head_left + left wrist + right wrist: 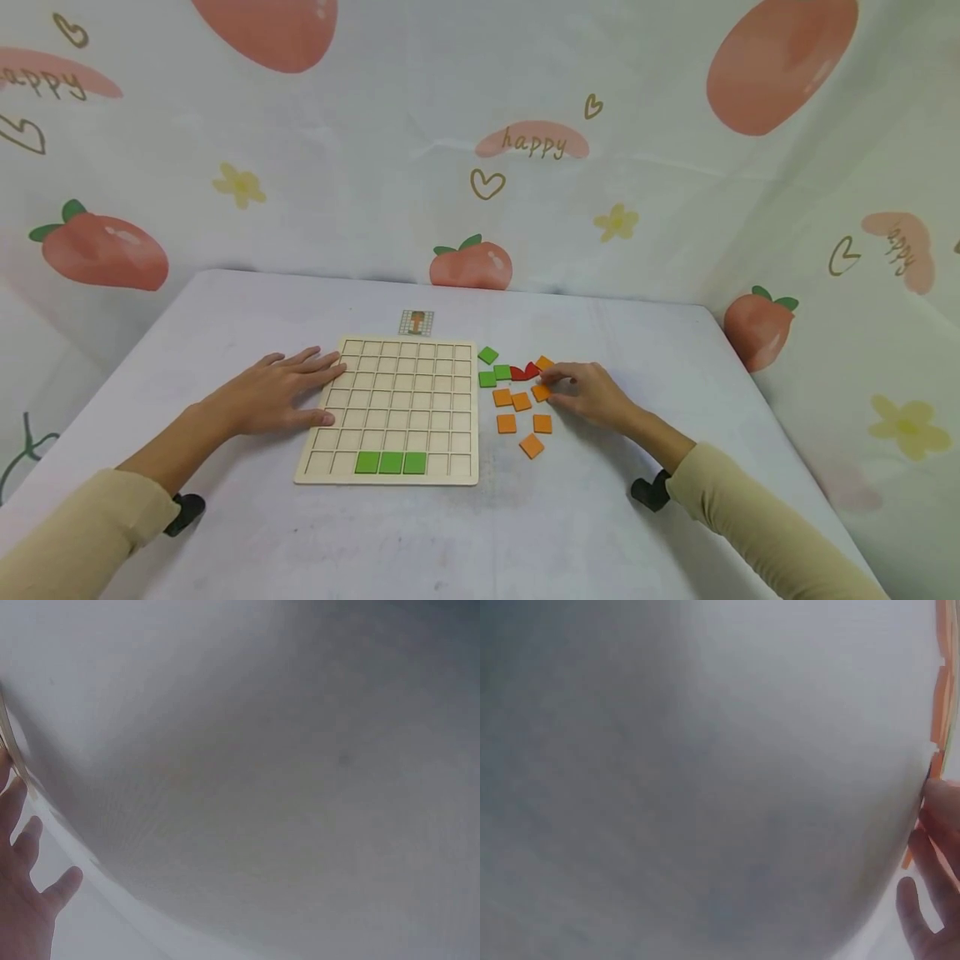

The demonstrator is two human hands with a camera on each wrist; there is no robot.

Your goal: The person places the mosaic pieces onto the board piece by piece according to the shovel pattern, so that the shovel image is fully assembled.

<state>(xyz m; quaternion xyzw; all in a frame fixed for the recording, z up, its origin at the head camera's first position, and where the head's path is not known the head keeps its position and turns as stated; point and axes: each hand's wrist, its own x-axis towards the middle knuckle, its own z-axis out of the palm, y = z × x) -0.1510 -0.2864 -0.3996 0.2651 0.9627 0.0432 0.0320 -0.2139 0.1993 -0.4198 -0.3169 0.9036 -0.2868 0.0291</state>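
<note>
A pale wooden grid board lies on the table, three green square tiles side by side in its bottom row. My left hand rests on the board's left edge with its fingers spread; in the left wrist view that hand shows at the lower left. To the right of the board, my right hand has its thumb and index finger at an orange square tile, pinching its right side. In the right wrist view the fingers of this hand meet the orange tiles edge-on.
Several orange tiles are scattered right of the board. Loose green tiles and red curved pieces lie behind them. A small pattern card sits beyond the board's far edge. A printed cloth wall closes off the back.
</note>
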